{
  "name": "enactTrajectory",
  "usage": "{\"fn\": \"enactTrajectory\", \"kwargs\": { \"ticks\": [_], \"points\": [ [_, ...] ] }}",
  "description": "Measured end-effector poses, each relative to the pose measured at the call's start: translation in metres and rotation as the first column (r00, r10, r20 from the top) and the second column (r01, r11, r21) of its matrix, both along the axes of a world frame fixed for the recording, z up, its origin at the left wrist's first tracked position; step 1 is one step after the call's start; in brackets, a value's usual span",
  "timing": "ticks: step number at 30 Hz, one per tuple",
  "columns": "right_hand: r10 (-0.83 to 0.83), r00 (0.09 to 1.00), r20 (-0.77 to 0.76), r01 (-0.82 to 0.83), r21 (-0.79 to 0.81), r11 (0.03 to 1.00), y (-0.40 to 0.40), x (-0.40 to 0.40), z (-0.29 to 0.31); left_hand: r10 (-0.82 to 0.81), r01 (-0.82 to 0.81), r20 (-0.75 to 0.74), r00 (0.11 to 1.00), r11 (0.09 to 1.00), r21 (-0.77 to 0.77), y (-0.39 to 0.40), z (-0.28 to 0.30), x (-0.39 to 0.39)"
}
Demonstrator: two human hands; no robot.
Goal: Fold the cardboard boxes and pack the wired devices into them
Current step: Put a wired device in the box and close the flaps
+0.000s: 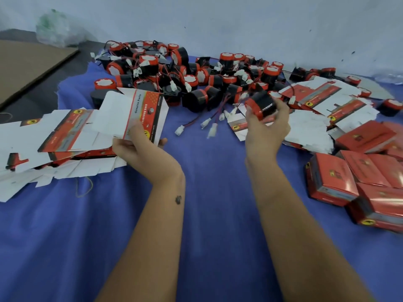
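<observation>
My left hand [139,147] pinches a flat, unfolded box blank [130,114], white inside with a red and black printed panel, lifted above the stack of flat blanks [54,144] at the left. My right hand [267,127] grips a round black and red wired device [260,106] just in front of the big pile of such devices [185,77]. Red and black wires with white plugs [209,125] trail on the cloth between my hands.
Folded red boxes [359,177] are heaped at the right edge. More flat blanks [322,110] lie behind them. A blue cloth [207,214] covers the surface. A brown cardboard sheet [28,64] and a plastic bag [54,29] sit at the far left by the wall.
</observation>
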State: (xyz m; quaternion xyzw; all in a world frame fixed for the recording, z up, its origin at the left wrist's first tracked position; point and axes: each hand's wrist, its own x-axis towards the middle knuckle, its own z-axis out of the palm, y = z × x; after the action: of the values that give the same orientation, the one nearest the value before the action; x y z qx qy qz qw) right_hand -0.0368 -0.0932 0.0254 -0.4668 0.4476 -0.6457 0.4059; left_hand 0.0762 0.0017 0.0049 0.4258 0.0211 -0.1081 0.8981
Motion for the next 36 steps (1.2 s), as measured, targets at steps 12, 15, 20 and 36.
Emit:
{"fn": "enactTrajectory", "kwargs": {
  "ticks": [12, 15, 20, 36],
  "points": [
    [0.027, 0.980, 0.198, -0.029, 0.009, 1.000, 0.018, -0.041, -0.013, -0.430, 0.333, 0.307, 0.849, 0.886, 0.322, -0.017, -0.011, -0.016],
    [-0.047, 0.989, 0.138, 0.060, -0.092, 0.994, 0.020, -0.040, -0.009, -0.504, 0.324, 0.378, 0.777, 0.835, 0.445, -0.019, -0.015, -0.014],
    [-0.387, 0.886, -0.255, 0.175, -0.589, 0.789, 0.028, -0.048, -0.003, -0.639, 0.292, 0.402, 0.656, 0.706, 0.645, -0.017, -0.018, -0.014],
    [-0.006, 0.569, -0.822, -0.468, -0.329, 0.820, 0.039, -0.024, -0.016, -0.785, 0.375, 0.395, 0.477, 0.588, 0.717, -0.015, -0.014, -0.017]
  ]
}}
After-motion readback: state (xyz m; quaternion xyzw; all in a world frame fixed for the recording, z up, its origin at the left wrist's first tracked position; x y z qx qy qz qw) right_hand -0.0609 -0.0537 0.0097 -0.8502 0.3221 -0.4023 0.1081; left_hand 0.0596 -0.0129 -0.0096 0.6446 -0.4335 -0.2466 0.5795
